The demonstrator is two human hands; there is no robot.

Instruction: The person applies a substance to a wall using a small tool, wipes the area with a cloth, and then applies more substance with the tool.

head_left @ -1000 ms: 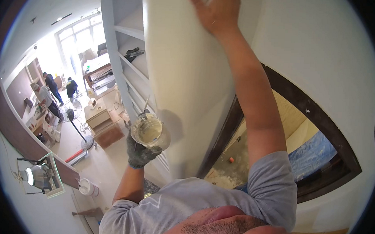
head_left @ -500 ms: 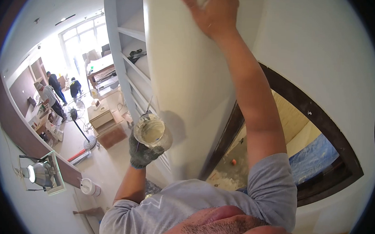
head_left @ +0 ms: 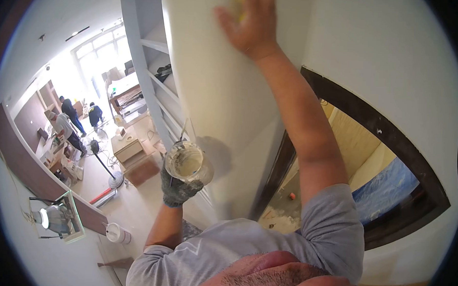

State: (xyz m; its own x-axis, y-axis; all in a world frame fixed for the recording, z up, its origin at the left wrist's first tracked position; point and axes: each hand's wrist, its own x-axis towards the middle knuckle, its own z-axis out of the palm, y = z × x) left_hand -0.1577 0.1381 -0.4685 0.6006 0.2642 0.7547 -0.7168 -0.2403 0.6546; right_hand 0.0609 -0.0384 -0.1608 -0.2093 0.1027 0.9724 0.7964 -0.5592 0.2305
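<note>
My left hand (head_left: pixel 176 191), in a dark grey knit glove, is closed around a tub of cream-coloured paste (head_left: pixel 189 162), whose rim is smeared with it. A thin tool (head_left: pixel 182 133) sticks up behind the tub on the glove side. My bare right hand (head_left: pixel 252 29) is raised high on the cream wall (head_left: pixel 226 97), thumb spread to the left. Something yellow (head_left: pixel 240 4) shows between thumb and fingers; motion blurs it, and I cannot tell what it is. The fingertips reach the top edge of the view.
Left of the wall stands a white shelf unit (head_left: pixel 159 47). A dark-framed opening (head_left: pixel 361 105) lies to the right. A work lamp (head_left: pixel 54 217) and a white bucket (head_left: pixel 117 233) are at lower left. Beyond are a drawer cabinet (head_left: pixel 129 149), a stand (head_left: pixel 104 163) and several people (head_left: pixel 69 113).
My right hand has shifted slightly left along the wall, and a yellow patch now shows in it. My left hand holds the tub almost where it was. The view has turned slightly.
</note>
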